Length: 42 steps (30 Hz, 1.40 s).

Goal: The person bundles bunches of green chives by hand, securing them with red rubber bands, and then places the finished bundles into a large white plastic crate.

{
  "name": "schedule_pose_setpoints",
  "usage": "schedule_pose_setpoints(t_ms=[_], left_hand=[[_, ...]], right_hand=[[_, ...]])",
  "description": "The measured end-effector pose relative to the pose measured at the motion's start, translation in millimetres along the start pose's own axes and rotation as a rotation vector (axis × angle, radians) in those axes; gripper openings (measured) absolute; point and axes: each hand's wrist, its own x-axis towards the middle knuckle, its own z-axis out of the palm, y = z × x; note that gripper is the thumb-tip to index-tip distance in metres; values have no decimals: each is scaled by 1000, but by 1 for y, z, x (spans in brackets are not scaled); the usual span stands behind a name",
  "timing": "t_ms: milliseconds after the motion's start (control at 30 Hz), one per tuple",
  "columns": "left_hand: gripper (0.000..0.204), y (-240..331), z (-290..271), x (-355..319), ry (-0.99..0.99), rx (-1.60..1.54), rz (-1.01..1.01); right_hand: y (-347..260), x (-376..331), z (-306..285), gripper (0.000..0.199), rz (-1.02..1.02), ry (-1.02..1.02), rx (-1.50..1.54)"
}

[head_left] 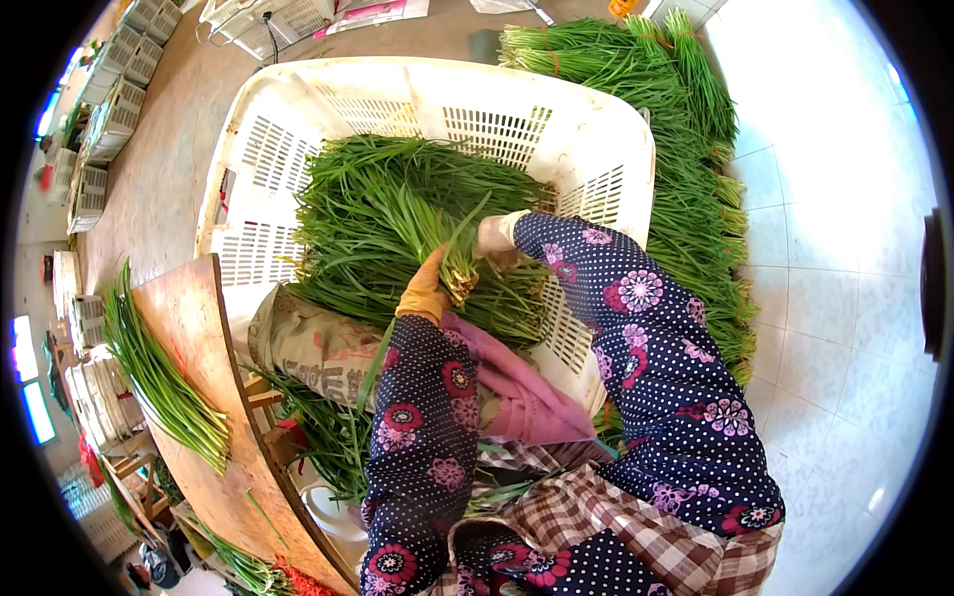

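A bunch of garlic chives (422, 221) lies over a heap of loose chives (348, 189) in a large white plastic crate (343, 74). My left hand (424, 288), in a yellow-orange glove, is closed round the bunch near its pale cut ends. Just to the right, my right hand (497, 241) is closed beside those ends, with a long loose leaf near it. Its fingertips are partly hidden, so what they pinch cannot be made out. A folded printed sack (313, 343) and a pink cloth (522, 382) lie over the crate's near side.
Tied chive bundles (686, 189) line the floor along the tiled wall (825, 248) at right. A wooden board (189, 308) at left carries another chive bunch (164, 377). More white crates (114, 114) stand at the far left. A white basket (268, 30) is behind.
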Motion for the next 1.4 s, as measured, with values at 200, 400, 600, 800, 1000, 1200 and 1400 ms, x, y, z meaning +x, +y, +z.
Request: schedule_pose_setpoints(t_ms=[200, 400, 600, 800, 1000, 1200, 1400], left_hand=[[28, -4, 10, 4, -41, -99, -56], [30, -3, 31, -12, -18, -21, -26], [28, -2, 16, -4, 3, -63, 2], [26, -2, 6, -4, 47, -8, 53], [25, -3, 20, -12, 122, 2, 66], [27, 4, 18, -22, 204, 102, 65], [27, 31, 37, -55, 179, 135, 71]], right_hand=[[-4, 14, 8, 19, -77, -42, 71], [29, 61, 20, 17, -416, 61, -88], [4, 36, 17, 20, -544, 145, -222], [-10, 4, -4, 21, -93, -31, 242], [16, 21, 9, 61, 94, 35, -560], [39, 100, 92, 57, 279, 114, -241], [67, 125, 95, 63, 390, 246, 74]])
